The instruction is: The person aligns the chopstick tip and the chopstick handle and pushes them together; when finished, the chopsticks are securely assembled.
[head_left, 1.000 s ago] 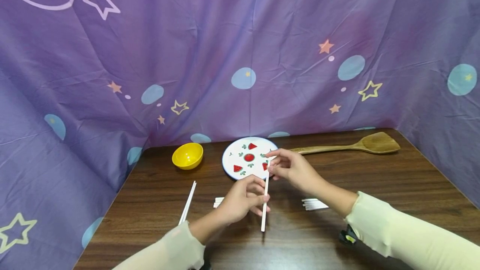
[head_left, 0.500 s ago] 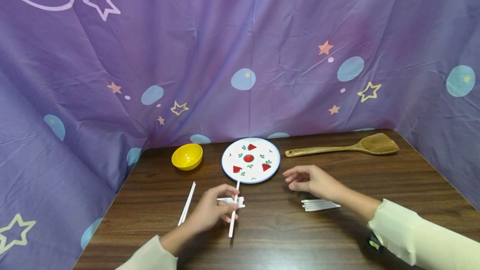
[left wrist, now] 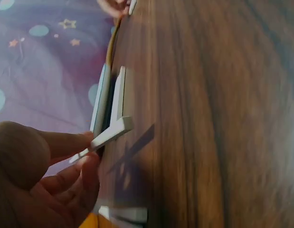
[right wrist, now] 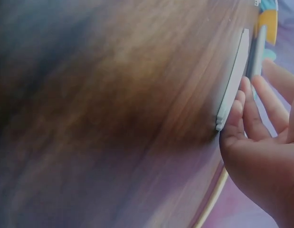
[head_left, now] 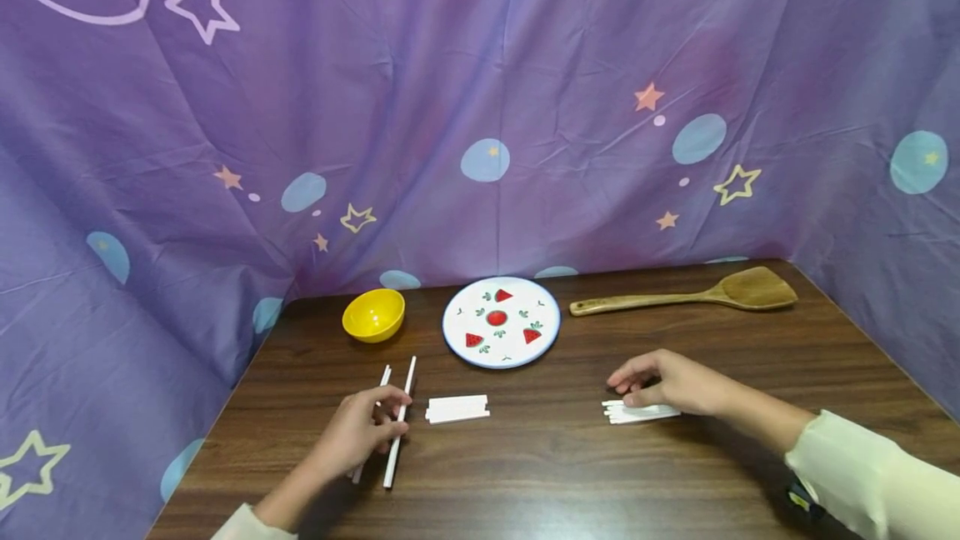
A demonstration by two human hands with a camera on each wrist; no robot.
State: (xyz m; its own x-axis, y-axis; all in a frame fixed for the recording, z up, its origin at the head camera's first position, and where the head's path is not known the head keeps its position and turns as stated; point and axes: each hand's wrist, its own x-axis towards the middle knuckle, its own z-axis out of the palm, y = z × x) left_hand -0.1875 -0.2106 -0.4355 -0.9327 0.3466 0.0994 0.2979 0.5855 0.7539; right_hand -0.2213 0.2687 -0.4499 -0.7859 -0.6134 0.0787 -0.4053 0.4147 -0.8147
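My left hand (head_left: 367,430) pinches a long white stick (head_left: 401,432), slim like a chopstick, between thumb and fingers. The same stick (left wrist: 106,134) points from the fingertips toward the camera in the left wrist view, above its shadow on the table. Beneath that hand lie two more long white sticks (head_left: 383,382), partly hidden by it. My right hand (head_left: 671,382) has loosely bent fingers close over a row of shorter white sticks (head_left: 637,413), with nothing gripped. In the right wrist view, the white row (right wrist: 234,80) sits right beside the fingers.
Another row of short white sticks (head_left: 458,408) lies between the hands. Along the back stand a yellow bowl (head_left: 374,315) and a plate with a fruit pattern (head_left: 480,352). A wooden spatula (head_left: 750,288) lies back right, before a purple curtain (head_left: 420,107).
The long stick, first touched by both hands near the plate, has moved left in my left hand, beside the two long sticks. My right hand has let go and moved right, over the short sticks.
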